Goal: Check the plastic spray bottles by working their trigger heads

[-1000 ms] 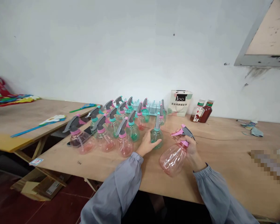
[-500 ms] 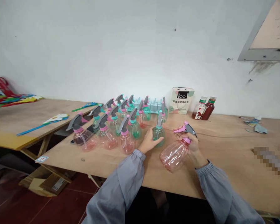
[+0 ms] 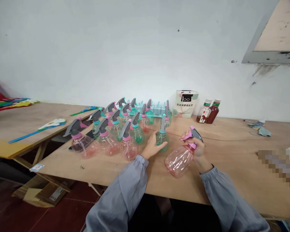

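Note:
My right hand (image 3: 199, 149) is closed around the neck of a pink spray bottle (image 3: 178, 161), which tilts with its pink-and-grey trigger head up. My left hand (image 3: 152, 146) grips the side of a green spray bottle (image 3: 162, 138) standing upright on the table; its thumb lies across the front and its other fingers are partly hidden. Left of that hand stand several more spray bottles, among them a pink one (image 3: 130, 149) and a green one (image 3: 137, 133). Some colour shows low inside these clear bodies.
On the wooden table (image 3: 222, 180), a paper bag (image 3: 185, 104) and two dark drink bottles (image 3: 211, 112) stand by the wall. A pale teal rack (image 3: 157, 109) sits behind the spray bottles. Small items (image 3: 261, 127) lie at right. Another table (image 3: 26, 125) at left holds gloves (image 3: 53, 124).
The whole view has shifted, so the table and wall sit slightly further left. Both hands keep their bottles, with the pink one held at nearly the same tilt.

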{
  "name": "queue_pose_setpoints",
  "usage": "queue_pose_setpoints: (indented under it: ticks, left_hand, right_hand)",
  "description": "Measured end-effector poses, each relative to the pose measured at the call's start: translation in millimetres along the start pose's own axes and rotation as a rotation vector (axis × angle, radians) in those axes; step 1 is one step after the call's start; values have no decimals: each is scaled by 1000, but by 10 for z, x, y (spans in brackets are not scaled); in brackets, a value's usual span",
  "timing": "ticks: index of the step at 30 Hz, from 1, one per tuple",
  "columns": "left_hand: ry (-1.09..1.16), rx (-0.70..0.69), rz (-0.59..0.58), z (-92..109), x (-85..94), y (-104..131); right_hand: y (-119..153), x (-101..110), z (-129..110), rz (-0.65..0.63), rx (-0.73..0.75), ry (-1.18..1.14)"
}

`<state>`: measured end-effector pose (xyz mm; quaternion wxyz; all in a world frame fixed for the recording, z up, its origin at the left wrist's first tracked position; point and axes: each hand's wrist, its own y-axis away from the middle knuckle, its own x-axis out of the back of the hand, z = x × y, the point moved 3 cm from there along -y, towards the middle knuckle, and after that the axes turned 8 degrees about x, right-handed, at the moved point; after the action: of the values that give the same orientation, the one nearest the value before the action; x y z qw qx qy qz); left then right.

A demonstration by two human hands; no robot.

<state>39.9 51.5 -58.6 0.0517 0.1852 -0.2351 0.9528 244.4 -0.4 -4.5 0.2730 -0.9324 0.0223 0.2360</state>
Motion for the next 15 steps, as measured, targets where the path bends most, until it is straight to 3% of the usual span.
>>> queue_pose_setpoints:
  ticks: [10, 15]
  left_hand:
    - [-14, 13, -3, 19, 4, 10]
    - [0, 15, 6, 41, 12, 19]
  right_hand:
    - [29, 3, 30, 71, 8, 61]
    - [17, 31, -39, 47, 56, 120]
